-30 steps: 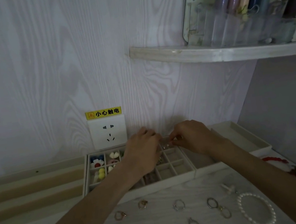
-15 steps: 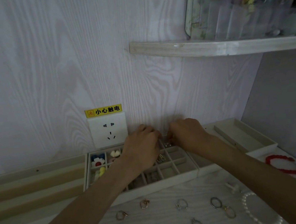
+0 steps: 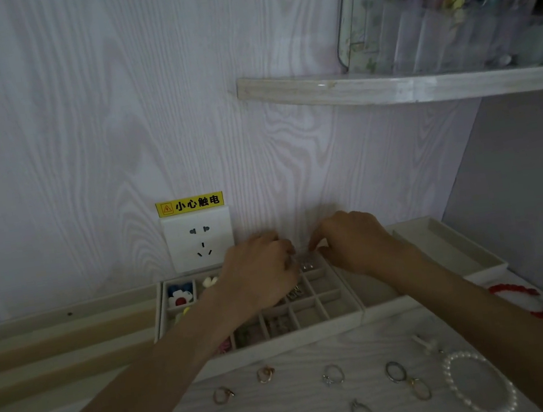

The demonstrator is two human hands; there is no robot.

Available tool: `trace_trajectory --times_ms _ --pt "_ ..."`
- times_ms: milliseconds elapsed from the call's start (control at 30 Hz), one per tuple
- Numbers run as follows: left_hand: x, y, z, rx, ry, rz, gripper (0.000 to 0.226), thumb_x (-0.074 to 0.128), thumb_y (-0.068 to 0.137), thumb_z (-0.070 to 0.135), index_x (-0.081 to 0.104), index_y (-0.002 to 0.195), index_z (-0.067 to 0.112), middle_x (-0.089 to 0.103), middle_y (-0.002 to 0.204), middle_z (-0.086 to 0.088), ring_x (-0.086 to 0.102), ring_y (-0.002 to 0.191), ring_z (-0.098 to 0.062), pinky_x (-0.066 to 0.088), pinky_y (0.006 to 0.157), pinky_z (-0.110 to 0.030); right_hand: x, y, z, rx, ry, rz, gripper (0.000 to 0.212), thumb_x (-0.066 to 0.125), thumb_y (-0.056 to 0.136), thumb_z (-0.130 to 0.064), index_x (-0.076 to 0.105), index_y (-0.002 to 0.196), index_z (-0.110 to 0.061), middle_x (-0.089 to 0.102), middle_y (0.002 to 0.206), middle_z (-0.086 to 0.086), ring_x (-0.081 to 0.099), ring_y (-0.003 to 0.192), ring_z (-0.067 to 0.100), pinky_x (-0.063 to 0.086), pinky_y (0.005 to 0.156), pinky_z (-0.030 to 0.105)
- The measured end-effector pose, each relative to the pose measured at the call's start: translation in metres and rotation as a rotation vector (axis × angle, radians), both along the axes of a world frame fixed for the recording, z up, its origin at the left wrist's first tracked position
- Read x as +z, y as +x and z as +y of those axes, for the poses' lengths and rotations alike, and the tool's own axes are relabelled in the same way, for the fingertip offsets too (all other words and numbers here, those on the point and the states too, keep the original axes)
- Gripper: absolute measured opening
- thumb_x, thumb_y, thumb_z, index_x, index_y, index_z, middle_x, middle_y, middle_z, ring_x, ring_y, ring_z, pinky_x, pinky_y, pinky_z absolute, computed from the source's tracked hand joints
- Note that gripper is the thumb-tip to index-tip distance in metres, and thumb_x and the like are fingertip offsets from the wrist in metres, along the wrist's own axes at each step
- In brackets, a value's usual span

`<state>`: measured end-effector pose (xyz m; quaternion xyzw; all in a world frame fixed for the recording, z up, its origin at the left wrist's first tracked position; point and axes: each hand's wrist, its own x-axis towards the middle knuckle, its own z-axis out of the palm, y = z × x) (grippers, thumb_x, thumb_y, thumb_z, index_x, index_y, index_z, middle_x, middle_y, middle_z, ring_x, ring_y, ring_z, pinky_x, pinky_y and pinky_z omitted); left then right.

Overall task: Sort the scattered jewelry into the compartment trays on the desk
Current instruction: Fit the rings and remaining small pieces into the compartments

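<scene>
A white grid tray (image 3: pixel 334 327) stands against the wall, holding flower clips at its left and small pieces in its lower cells. Both hands hover over its back row. My left hand (image 3: pixel 258 273) and my right hand (image 3: pixel 354 243) each pinch an end of a small silvery piece of jewelry (image 3: pixel 305 261) above a back cell. Several rings lie loose on the desk in front, among them a gold ring (image 3: pixel 265 374) and a silver ring (image 3: pixel 332 374). A white pearl bracelet (image 3: pixel 478 386) lies at the lower right.
A long-slot tray (image 3: pixel 56 341) sits to the left and an open tray (image 3: pixel 448 244) to the right. A red bead bracelet (image 3: pixel 515 287) lies at the right edge. A wall socket (image 3: pixel 198 239) is behind the grid tray. A shelf (image 3: pixel 385 87) with bottles hangs overhead.
Both hands have moved slightly back toward the wall over the tray's rear row, still holding the small piece between them. The view has tilted a little.
</scene>
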<state>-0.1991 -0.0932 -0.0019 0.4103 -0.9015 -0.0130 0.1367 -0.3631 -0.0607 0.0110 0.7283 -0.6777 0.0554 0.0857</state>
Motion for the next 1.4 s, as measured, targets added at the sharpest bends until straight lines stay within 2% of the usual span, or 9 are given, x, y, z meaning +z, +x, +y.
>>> trace_trajectory --times_ms 100,167,267,333,433,700,900,1133,1400 --pt "0.004 -0.001 -0.001 0.022 0.054 -0.077 0.047 0.05 0.084 0.038 0.046 0.131 0.036 0.057 0.129 0.004 0.053 0.117 -0.02 0.035 0.081 -0.028 0.005 -0.005 0.007 0.032 0.068 0.014 0.034 0.048 0.094 -0.015 0.062 0.119 -0.033 0.056 0.13 -0.003 0.054 0.112 0.016 0.036 0.083 0.025" --pt "0.005 -0.002 -0.002 0.006 0.073 -0.15 0.056 0.055 0.081 0.037 0.041 0.135 0.036 0.057 0.129 0.002 0.052 0.118 -0.019 0.034 0.08 -0.026 0.005 -0.004 0.008 0.046 0.112 0.048 0.039 0.047 0.093 -0.01 0.061 0.12 -0.034 0.054 0.13 -0.002 0.052 0.112 0.018 0.029 0.079 0.025" --pt "0.005 -0.005 -0.003 -0.01 0.108 -0.203 0.061 0.057 0.081 0.034 0.039 0.139 0.034 0.053 0.134 0.0 0.05 0.12 -0.02 0.04 0.087 -0.026 0.007 -0.002 0.011 0.051 0.129 0.096 0.043 0.046 0.092 -0.006 0.059 0.122 -0.034 0.052 0.129 0.0 0.049 0.112 0.02 0.022 0.077 0.025" --pt "0.003 -0.007 -0.005 -0.018 0.117 -0.202 0.06 0.057 0.08 0.034 0.041 0.138 0.032 0.053 0.133 0.0 0.05 0.121 -0.021 0.042 0.089 -0.029 0.008 0.001 0.012 0.054 0.126 0.121 0.046 0.044 0.092 -0.004 0.059 0.123 -0.034 0.051 0.129 0.001 0.049 0.112 0.021 0.021 0.077 0.026" --pt "-0.003 -0.01 -0.007 -0.043 0.1 -0.168 0.055 0.054 0.077 0.034 0.048 0.132 0.035 0.058 0.126 0.001 0.053 0.115 -0.021 0.044 0.083 -0.028 0.008 0.003 0.012 0.053 0.126 0.133 0.049 0.042 0.091 -0.002 0.06 0.122 -0.034 0.052 0.128 0.001 0.049 0.111 0.022 0.022 0.078 0.027" --pt "-0.005 -0.014 -0.004 -0.064 -0.024 -0.111 0.035 0.054 0.081 0.031 0.061 0.115 0.028 0.065 0.111 -0.003 0.058 0.104 -0.021 0.033 0.07 -0.023 0.005 0.004 0.01 0.047 0.13 0.122 0.046 0.045 0.091 -0.004 0.06 0.121 -0.034 0.053 0.128 0.0 0.05 0.11 0.021 0.022 0.078 0.027" --pt "-0.004 -0.014 -0.003 -0.055 -0.011 -0.117 0.039 0.055 0.081 0.029 0.061 0.119 0.025 0.065 0.111 -0.002 0.057 0.105 -0.02 0.033 0.069 -0.023 0.002 0.003 0.009 0.049 0.126 0.124 0.046 0.045 0.09 -0.004 0.062 0.119 -0.034 0.056 0.124 0.001 0.052 0.107 0.021 0.022 0.078 0.027" --pt "-0.001 -0.014 -0.002 -0.04 -0.007 -0.12 0.034 0.056 0.08 0.031 0.063 0.112 0.022 0.066 0.105 -0.002 0.059 0.098 -0.019 0.032 0.067 -0.023 0.001 0.002 0.007 0.056 0.111 0.123 0.044 0.045 0.089 -0.005 0.064 0.116 -0.034 0.058 0.12 0.0 0.054 0.104 0.02 0.021 0.077 0.026" --pt "0.001 -0.011 -0.001 -0.035 -0.014 -0.124 0.046 0.058 0.08 0.034 0.055 0.125 0.029 0.064 0.116 -0.001 0.058 0.108 -0.019 0.032 0.072 -0.022 0.006 -0.001 0.01 0.049 0.097 0.1 0.042 0.045 0.093 -0.008 0.061 0.12 -0.036 0.055 0.127 -0.004 0.054 0.107 0.016 0.017 0.077 0.024"
